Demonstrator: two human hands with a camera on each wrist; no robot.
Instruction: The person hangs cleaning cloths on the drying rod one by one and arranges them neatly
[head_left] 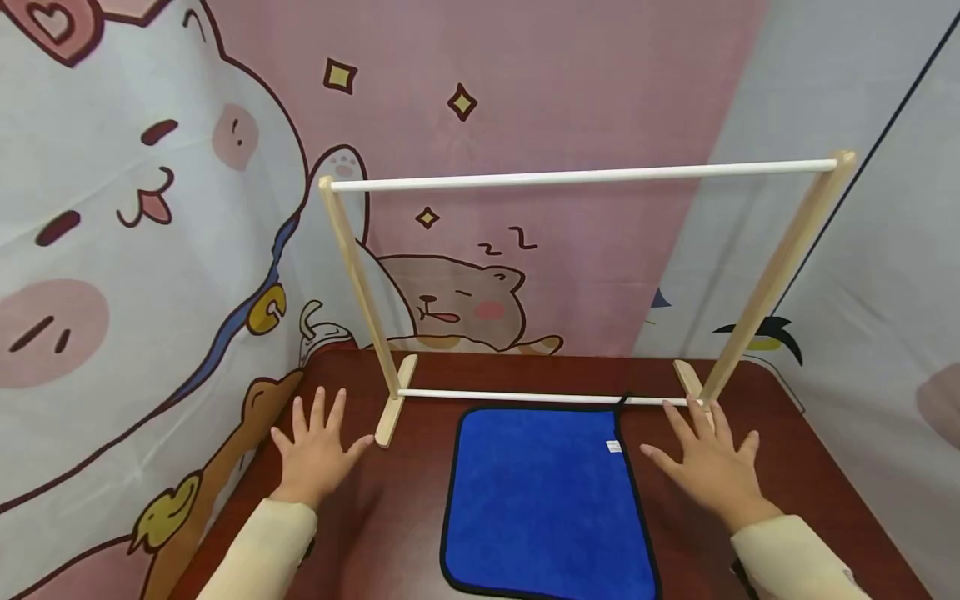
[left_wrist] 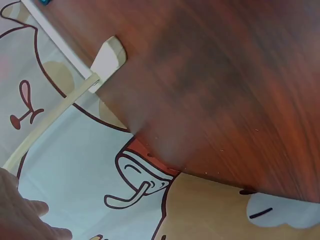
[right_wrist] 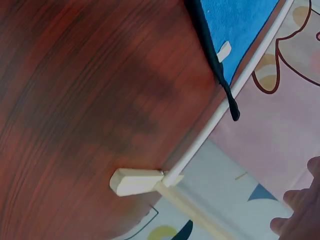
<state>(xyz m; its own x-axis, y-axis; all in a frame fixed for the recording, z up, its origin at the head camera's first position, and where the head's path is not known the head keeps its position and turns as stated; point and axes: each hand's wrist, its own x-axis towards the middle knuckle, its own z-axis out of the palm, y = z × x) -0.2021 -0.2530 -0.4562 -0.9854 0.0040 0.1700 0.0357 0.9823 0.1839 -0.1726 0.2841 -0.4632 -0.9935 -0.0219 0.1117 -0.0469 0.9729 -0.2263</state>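
A blue cloth [head_left: 551, 500] with black edging lies flat on the dark wooden table, a small white tag [head_left: 613, 447] near its upper right corner. A black loop at that corner overlaps the rack's lower white bar. To the left of the cloth, my left hand [head_left: 315, 454] hovers with fingers spread, holding nothing. My right hand [head_left: 712, 467] is likewise spread on the other side, its fingertips overlapping the rack's right foot in the head view. Behind the cloth stands a wooden rack [head_left: 360, 287] with upper and lower white bars. Each wrist view catches only some fingers at its edge.
The reddish-brown table [head_left: 405, 533] ends close behind the rack's feet. A cartoon-printed fabric backdrop [head_left: 570, 83] surrounds its back and sides. The rack's upper bar [head_left: 585, 177] spans high above the table, between two slanting wooden posts.
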